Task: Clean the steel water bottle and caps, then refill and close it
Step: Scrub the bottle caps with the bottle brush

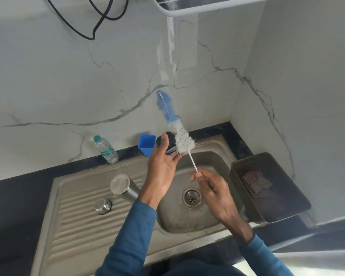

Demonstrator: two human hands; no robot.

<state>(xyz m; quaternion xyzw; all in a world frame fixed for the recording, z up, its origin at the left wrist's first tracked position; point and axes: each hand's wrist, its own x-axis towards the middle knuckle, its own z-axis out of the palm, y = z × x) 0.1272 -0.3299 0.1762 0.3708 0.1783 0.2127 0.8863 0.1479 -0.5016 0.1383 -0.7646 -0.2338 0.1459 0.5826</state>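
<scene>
Blue fabric sleeves (127, 236), two, at the lower edge of view, forearms reaching over the basin.

Stainless-steel sink (78, 232): rounded basin with a perforated round drain (192, 197), ribbed drainboard to the left, set in a black counter.

Left hand (163, 168): palm up above the basin's far rim, thumb and curled fingers gripping a dark rounded cap (168, 142).

Right hand (213, 188): over the drain, fingertips pinching the lower end of the thin white stem of a bottle brush (180, 134). The brush tilts up and leftward, white bristles low, blue bristles at the tip. Whether the white part touches the cap or lies just beside it cannot be told.

Cylindrical brushed-steel water bottle (125, 188): standing on the drainboard, partly behind the left wrist, flat steel disc uppermost.

Small round steel cap (102, 205): on the ribs, near the bottle.

Blue square plastic cup (146, 145): at the sink's far edge, behind the left hand.

Clear plastic bottle with green cap (106, 149): upright by the wall.

Dark brown rectangular plastic basket (283, 204): right of the basin, holding a folded chequered cloth (256, 184).
</scene>
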